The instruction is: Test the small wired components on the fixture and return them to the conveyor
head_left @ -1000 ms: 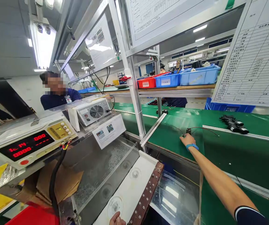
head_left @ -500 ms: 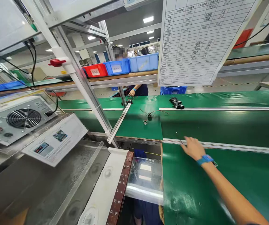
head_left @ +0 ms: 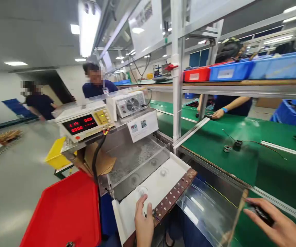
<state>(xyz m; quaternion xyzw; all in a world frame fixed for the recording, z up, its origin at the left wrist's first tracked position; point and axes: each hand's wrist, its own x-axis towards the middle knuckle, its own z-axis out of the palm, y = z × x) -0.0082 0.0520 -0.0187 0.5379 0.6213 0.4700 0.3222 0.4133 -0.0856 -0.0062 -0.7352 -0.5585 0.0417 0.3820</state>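
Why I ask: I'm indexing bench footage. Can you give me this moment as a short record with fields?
right hand: grip closed on a black part
left hand: fingers bent over the white panel, contents unclear
green surface: silver round part beside a dark part with thin wires
display unit: red digits lit
shelf: red bin and blue bin
floor side: large red tray
people: three others visible

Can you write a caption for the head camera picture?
Right hand holds a dark part; left hand is by the studded brown strip.
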